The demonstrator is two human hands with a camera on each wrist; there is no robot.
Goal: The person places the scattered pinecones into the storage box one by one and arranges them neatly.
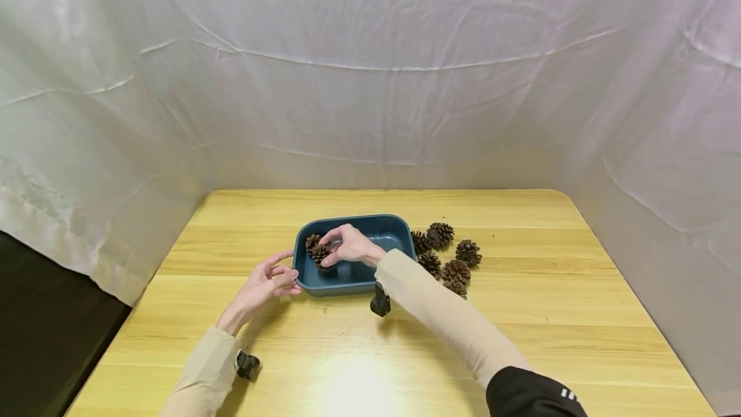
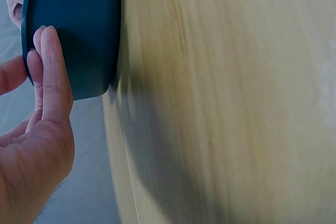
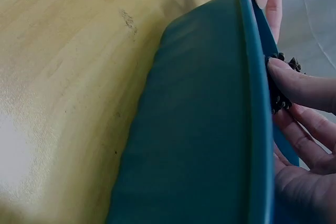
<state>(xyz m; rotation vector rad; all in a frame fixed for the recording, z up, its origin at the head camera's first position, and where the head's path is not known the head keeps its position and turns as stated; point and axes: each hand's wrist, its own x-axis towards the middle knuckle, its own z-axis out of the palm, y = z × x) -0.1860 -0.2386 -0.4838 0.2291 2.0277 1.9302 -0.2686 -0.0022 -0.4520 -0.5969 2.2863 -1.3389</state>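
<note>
A dark blue rectangular tub (image 1: 347,289) with rounded corners stands on the table. My left hand (image 1: 267,285) grips its left end, thumb at the rim and fingers along the outer wall; the left wrist view shows those fingers (image 2: 52,72) against the blue side. Reaching over the front rim, my right hand (image 1: 352,245) pinches a pine cone (image 1: 320,256) inside the tub's left end. Another pine cone (image 1: 312,240) sits right behind it. In the right wrist view, the thumb (image 3: 296,83) presses on the held cone (image 3: 278,95), partly hidden by the rim.
Several pine cones (image 1: 456,271) lie in a loose group on the table just right of the tub, some partly behind the right sleeve. The wooden table (image 1: 521,314) is enclosed by pale cloth (image 1: 393,114) at the back and sides.
</note>
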